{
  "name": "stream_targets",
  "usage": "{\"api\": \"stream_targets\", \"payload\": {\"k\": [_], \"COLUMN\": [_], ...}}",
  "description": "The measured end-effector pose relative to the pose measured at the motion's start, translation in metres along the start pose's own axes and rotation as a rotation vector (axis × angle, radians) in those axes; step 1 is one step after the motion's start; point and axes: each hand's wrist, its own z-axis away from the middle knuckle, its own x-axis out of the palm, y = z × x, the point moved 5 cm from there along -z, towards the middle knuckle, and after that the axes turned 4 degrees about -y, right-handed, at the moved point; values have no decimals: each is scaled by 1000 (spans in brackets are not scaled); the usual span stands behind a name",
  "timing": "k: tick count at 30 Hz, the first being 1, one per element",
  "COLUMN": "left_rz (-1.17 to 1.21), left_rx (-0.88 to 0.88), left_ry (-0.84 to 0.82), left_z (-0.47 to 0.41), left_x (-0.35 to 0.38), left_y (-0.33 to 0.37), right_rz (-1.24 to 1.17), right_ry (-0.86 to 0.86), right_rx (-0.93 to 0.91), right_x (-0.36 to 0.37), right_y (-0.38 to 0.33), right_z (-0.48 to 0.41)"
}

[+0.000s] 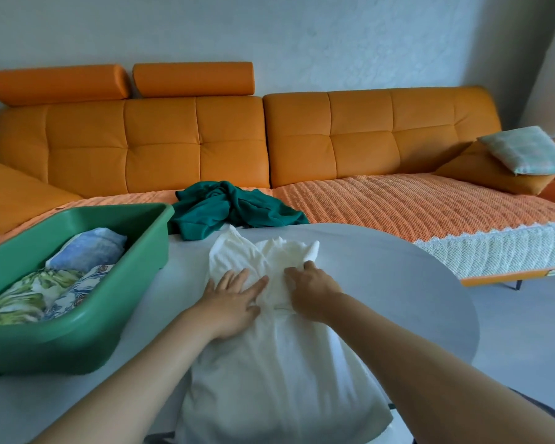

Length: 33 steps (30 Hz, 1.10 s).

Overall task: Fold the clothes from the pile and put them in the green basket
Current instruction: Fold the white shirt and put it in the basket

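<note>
A white garment (279, 363) lies spread on the pale round table (398, 283), its collar end pointing away from me. My left hand (231, 302) presses flat on its upper part with straight fingers. My right hand (311, 290) rests beside it, fingers curled into a fold of the white cloth near the sleeve. The green basket (77, 331) stands at the left of the table and holds folded patterned clothes (61, 283). A crumpled dark green garment (231, 209) lies on the sofa seat just beyond the table.
An orange sofa (205, 139) with a woven orange cover runs across the back. A checked cushion (526, 152) rests on its right end. Grey floor shows to the right of the table.
</note>
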Motion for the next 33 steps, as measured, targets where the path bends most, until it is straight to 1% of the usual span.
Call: {"api": "stream_targets", "payload": {"k": [3,7,11,13,15,16,17,18,19,20,21,22,23,24,27,28,29,31,32,33], "left_rz": [-17,-24,28,60,152,293,536,829,1079,1260,1381,1431,1431,1413,1218,1159,1112,1036,997,974], "left_rx": [-9,-38,4,15,45,34,3,-41,-55,-75,-71,-58,-46,-26,-26,-36,-38,-67,-84,-97], "left_ry": [83,143,152,119,138,156,202,263,341,364,341,304,288,335,436,428,408,370,349,340], "left_z": [-10,-29,-40,-46,-48,-49,-47,-45,-44,-45,-55,-59,-56,-51,-38,-39,-41,-44,-45,-46], "left_x": [-3,-5,-11,-12,-17,-21,-26,-31,-36,-35,-27,-24,-22,-28,-39,-38,-35,-33,-31,-30], "left_y": [-3,-10,-15,-23,-27,-29,-33,-39,-46,-54,-66,-71,-72,-68,-58,-58,-57,-59,-60,-63], "right_rz": [-82,-347,-567,-669,-723,-735,-743,-749,-740,-723,-709,-712,-722,-735,-792,-774,-715,-465,-335,-254], "right_ry": [23,40,113,162,213,237,252,255,237,191,117,43,3,5,120,168,206,254,254,237], "right_rx": [-18,-17,40,65,32,-10,-60,-114,-171,-226,-268,-293,-299,-290,-199,-165,-149,-186,-214,-229], "right_x": [-2,-6,-11,-18,-28,-34,-39,-42,-43,-41,-36,-29,-24,-20,-17,-17,-17,-16,-15,-13], "right_y": [-1,3,3,-1,-14,-23,-34,-46,-57,-68,-77,-83,-86,-86,-74,-69,-66,-67,-70,-72], "right_z": [-9,-24,-33,-35,-37,-37,-37,-37,-38,-39,-42,-44,-49,-54,-65,-67,-68,-70,-70,-70]}}
